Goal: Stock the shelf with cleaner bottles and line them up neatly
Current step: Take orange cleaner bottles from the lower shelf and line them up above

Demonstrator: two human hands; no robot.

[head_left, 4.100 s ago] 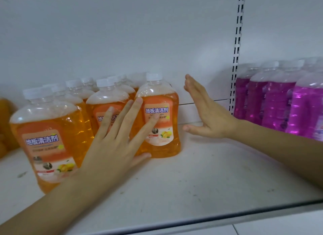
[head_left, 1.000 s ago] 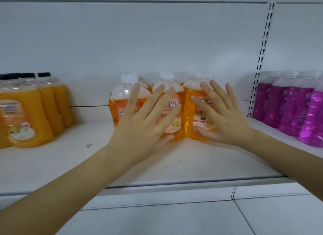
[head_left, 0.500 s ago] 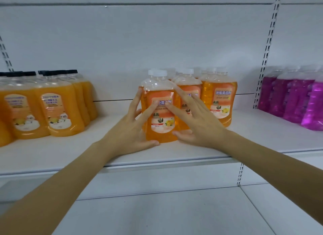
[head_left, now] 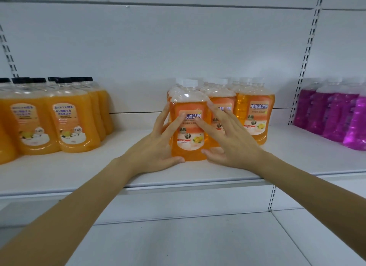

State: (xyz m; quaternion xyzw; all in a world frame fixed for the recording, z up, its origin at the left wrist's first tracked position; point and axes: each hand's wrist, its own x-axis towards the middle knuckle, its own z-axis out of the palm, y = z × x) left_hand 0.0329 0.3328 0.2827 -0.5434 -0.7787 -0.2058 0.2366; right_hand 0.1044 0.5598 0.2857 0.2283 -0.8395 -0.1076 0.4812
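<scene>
So the front bottle (head_left: 190,127) of orange cleaner, white cap, label facing out, stands upright near the front edge of the shelf (head_left: 79,172), roughly mid-bay. The left hand (head_left: 156,147) is on its left side and the right hand (head_left: 231,145) on its right, with both thumbs down by the base. The grip is wide open on both sides: the fingers are straight and spread, laid flat against the label and sides, not wrapped round anything.

Packed right behind and to the right are more white-capped orange bottles (head_left: 255,115), in rows running to the back panel, pretty much touching each other.

Off to the left, well apart, there's a block of black-capped orange bottles (head_left: 67,123). On the right, past the slotted upright (head_left: 306,57), is a bunch of purple bottles (head_left: 336,115). A lower shelf (head_left: 178,242) shows underneath, below the forearms.
</scene>
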